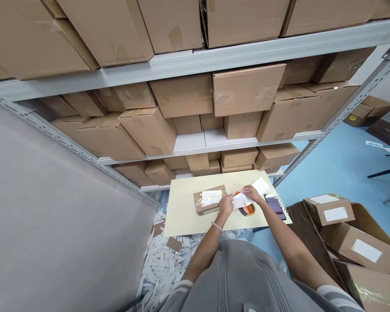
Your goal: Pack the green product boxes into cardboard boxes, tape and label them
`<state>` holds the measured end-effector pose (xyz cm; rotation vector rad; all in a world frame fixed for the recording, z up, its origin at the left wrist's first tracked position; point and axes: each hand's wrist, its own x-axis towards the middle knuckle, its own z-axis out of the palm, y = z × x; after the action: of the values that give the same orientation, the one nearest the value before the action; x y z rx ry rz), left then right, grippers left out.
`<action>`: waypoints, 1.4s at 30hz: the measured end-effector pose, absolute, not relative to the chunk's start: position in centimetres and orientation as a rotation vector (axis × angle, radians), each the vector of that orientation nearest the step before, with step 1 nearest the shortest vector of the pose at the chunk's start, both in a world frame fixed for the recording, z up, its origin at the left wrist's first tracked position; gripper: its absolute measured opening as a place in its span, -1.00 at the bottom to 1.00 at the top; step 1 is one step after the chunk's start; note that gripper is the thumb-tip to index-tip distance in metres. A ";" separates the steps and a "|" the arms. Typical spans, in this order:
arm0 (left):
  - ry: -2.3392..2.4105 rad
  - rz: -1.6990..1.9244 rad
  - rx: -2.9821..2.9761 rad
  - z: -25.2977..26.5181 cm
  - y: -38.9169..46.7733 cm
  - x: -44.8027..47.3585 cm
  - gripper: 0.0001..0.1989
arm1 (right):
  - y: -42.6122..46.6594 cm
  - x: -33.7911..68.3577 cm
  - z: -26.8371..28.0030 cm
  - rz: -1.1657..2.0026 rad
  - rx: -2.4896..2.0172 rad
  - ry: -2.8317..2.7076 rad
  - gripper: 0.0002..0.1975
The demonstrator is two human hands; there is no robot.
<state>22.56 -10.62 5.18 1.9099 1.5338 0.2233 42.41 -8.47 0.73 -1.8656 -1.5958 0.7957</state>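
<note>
My left hand point(226, 205) is closed on the left end of a white paper slip point(241, 200), close beside the right end of a small cardboard box point(199, 208). A white label point(212, 196) under clear tape lies on the top of that box. The fingers of my right hand point(252, 193) pinch the slip's upper right part. Partly hidden below the slip is an orange tape roll point(248, 211). More white paper point(261, 186) lies just beyond my right hand. To its right, a phone point(276, 207) rests on the pale yellow table point(182, 221).
A metal shelf rack point(247, 53) packed with cardboard boxes rises behind the table. At the lower right, a large open carton point(307, 234) holds several labelled boxes point(367, 249). White paper strips point(156, 268) litter the floor at left, by the grey wall point(68, 216).
</note>
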 end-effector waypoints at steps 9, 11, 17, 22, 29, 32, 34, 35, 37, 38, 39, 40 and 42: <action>1.569 0.166 2.000 6.5 -10.7 23.2 -0.61 | -7.7 41.2 0.2 0.670 -1.930 -1.413 -0.70; 1.579 0.171 1.994 6.8 -10.7 23.3 -0.61 | -7.6 40.8 0.2 0.650 -1.939 -1.384 -0.71; 1.616 0.216 1.958 7.2 -10.9 22.9 -0.60 | -6.9 40.5 1.1 0.622 -1.996 -1.295 -0.64; 1.585 0.360 1.903 7.8 -11.0 22.4 -0.65 | -5.8 41.9 2.6 0.659 -1.990 -1.306 -0.65; 1.606 0.456 1.792 8.0 -10.1 22.0 -0.66 | -4.7 42.2 4.1 0.814 -1.814 -1.483 -0.73; 1.617 0.452 1.767 7.7 -9.8 21.8 -0.67 | -4.9 42.3 4.5 0.868 -1.745 -1.534 -0.70; 1.619 0.434 1.766 7.4 -9.7 21.8 -0.67 | -5.2 42.4 4.7 0.901 -1.694 -1.570 -0.65; 1.619 0.421 1.768 7.3 -9.6 21.8 -0.67 | -5.3 42.5 4.8 0.921 -1.650 -1.600 -0.62; 1.618 0.399 1.768 7.2 -9.5 21.9 -0.67 | -5.6 42.5 4.9 0.976 -1.529 -1.679 -0.55; 1.617 0.393 1.764 7.2 -9.5 22.0 -0.67 | -5.7 42.5 4.9 1.009 -1.466 -1.721 -0.52; 1.616 0.391 1.758 7.2 -9.4 22.0 -0.67 | -5.8 42.5 4.9 1.041 -1.413 -1.755 -0.49; 1.614 0.391 1.751 7.2 -9.4 22.1 -0.67 | -5.8 42.5 4.9 1.066 -1.379 -1.777 -0.47; 1.615 0.394 1.743 7.1 -9.2 22.2 -0.66 | -5.8 42.6 4.8 1.092 -1.360 -1.793 -0.47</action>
<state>22.19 -9.25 7.09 1.7427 1.6145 0.3937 42.59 -5.80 4.80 -1.3598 -1.7927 1.0916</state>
